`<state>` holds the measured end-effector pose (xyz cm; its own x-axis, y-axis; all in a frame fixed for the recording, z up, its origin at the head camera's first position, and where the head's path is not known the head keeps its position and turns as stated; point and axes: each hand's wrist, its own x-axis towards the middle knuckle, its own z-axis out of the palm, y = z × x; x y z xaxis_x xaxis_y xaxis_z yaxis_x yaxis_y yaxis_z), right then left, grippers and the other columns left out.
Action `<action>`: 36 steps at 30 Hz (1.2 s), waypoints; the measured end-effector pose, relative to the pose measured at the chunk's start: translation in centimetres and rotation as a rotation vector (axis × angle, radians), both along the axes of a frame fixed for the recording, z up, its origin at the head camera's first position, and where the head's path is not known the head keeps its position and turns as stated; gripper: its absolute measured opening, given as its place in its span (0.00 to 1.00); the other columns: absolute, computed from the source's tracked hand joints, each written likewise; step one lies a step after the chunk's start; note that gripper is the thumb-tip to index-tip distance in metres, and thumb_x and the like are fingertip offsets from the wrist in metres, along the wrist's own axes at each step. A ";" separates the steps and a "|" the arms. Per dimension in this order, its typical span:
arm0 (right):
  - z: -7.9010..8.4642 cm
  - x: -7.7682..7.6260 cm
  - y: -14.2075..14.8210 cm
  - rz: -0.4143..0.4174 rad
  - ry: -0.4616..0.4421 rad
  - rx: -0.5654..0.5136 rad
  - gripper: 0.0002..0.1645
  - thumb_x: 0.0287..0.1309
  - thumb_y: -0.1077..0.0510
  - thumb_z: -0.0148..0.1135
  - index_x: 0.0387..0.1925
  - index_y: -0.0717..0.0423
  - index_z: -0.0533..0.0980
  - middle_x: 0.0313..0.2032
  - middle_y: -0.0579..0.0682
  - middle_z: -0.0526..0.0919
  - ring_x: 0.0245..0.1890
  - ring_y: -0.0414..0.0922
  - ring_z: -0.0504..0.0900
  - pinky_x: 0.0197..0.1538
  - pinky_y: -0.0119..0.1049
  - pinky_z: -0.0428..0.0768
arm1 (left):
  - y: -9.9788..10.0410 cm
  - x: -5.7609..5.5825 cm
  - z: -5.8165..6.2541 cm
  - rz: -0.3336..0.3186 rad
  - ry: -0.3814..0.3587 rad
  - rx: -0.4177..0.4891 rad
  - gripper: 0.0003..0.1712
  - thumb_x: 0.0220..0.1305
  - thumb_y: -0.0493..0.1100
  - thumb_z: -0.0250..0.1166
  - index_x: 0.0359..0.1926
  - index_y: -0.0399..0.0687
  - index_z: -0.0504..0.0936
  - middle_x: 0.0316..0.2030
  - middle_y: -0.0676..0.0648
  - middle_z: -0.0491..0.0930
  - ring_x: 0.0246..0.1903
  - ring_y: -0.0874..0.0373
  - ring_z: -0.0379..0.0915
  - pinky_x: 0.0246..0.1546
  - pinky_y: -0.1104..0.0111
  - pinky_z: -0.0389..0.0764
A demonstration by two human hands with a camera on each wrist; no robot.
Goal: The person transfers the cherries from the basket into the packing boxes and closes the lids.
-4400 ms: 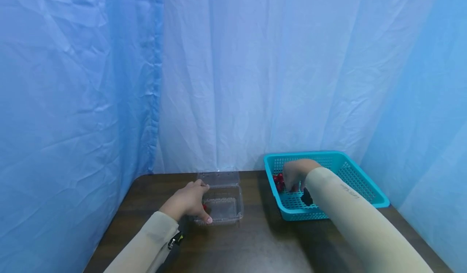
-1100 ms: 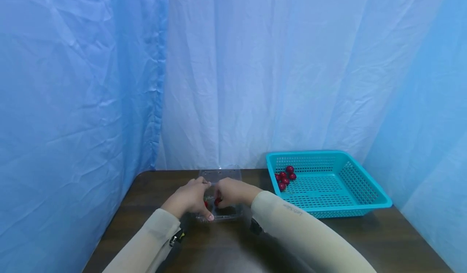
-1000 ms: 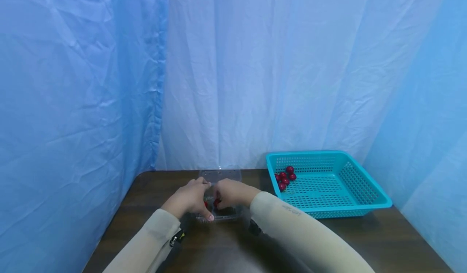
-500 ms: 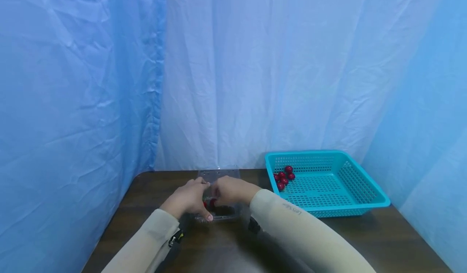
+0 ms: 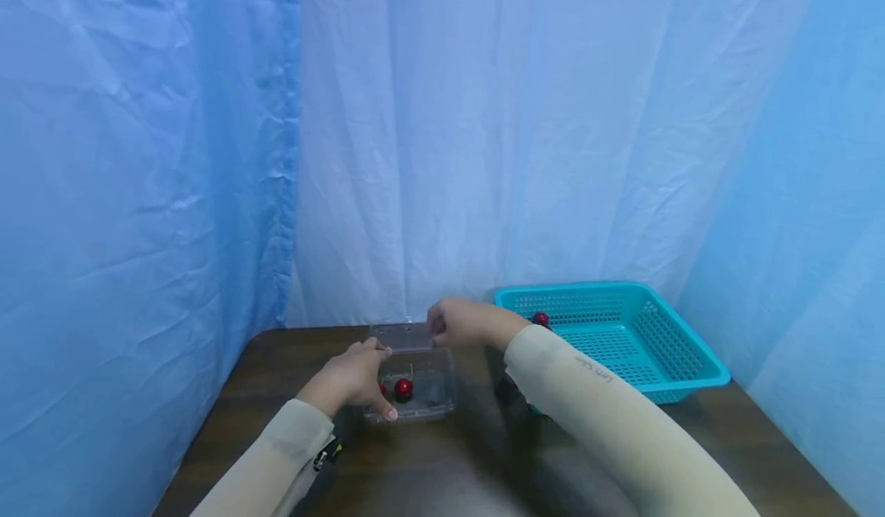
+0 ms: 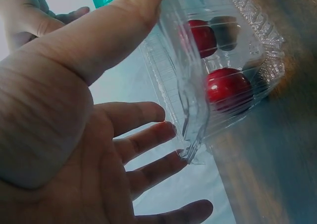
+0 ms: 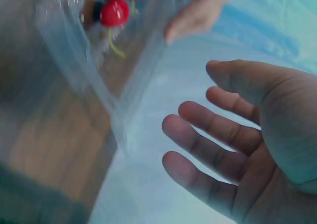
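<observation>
A clear plastic clamshell container point(image 5: 435, 403) stands on the table with its lid tipped back. Inside it are two red cherries, one in plain sight point(image 5: 403, 388) and one partly hidden by my left hand; the right wrist view shows the green stem of a cherry point(image 7: 114, 12). My left hand point(image 5: 350, 375) spans the container's left side, thumb at the near corner, spread, fairly straight fingers point(image 6: 143, 140) touching the far rim. My right hand point(image 5: 470, 323) is in the air right of the lid, its fingers point(image 7: 203, 140) loosely bent and holding nothing.
A turquoise perforated basket point(image 5: 681, 348) stands at the right. Red cherries point(image 5: 541, 319) show at its left end, partly covered by my right arm. Blue-white curtains point(image 5: 442, 156) hang behind the dark wooden table point(image 5: 415, 471) and at both sides.
My right hand moved from the basket to the container with a cherry, let it go inside, and has now drawn back right and upward. My left hand has stayed at the container.
</observation>
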<state>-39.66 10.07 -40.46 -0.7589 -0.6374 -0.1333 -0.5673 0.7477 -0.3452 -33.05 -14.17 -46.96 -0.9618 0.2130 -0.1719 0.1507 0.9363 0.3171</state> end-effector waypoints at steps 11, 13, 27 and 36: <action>2.7 -2.7 7.2 -0.259 0.042 -0.016 0.13 0.74 0.51 0.78 0.52 0.52 0.88 0.52 0.54 0.92 0.49 0.49 0.89 0.59 0.48 0.93 | 0.0 0.0 -0.3 -0.001 0.016 -0.009 0.69 0.41 0.60 0.96 0.84 0.51 0.75 0.80 0.38 0.72 0.76 0.33 0.73 0.67 0.31 0.85; 2.6 -3.4 8.8 -0.298 0.026 -0.032 0.13 0.74 0.52 0.77 0.53 0.54 0.89 0.53 0.55 0.92 0.49 0.50 0.89 0.58 0.48 0.93 | 0.0 0.0 -0.2 -0.003 0.013 -0.009 0.68 0.42 0.60 0.96 0.84 0.51 0.75 0.81 0.38 0.72 0.77 0.33 0.72 0.68 0.31 0.84; 0.4 -6.1 16.6 -0.530 -0.091 -0.100 0.13 0.80 0.53 0.68 0.37 0.56 0.86 0.35 0.54 0.88 0.35 0.51 0.85 0.40 0.44 0.89 | -0.1 0.2 -0.2 0.000 0.020 0.005 0.69 0.41 0.60 0.96 0.84 0.52 0.75 0.81 0.38 0.72 0.78 0.31 0.72 0.67 0.31 0.84; -2.5 -7.1 17.8 -0.708 -0.121 -0.146 0.32 0.77 0.53 0.69 0.16 0.44 0.65 0.18 0.44 0.72 0.26 0.47 0.77 0.37 0.45 0.88 | -0.2 0.1 -0.6 0.002 0.019 0.029 0.69 0.42 0.60 0.96 0.84 0.52 0.74 0.83 0.38 0.70 0.78 0.31 0.71 0.68 0.31 0.84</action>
<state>-46.79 27.92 -42.99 -0.9809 -0.0175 -0.1937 0.0831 0.8628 -0.4987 -32.93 -14.41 -47.56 -0.9652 0.2161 -0.1471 0.1555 0.9269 0.3415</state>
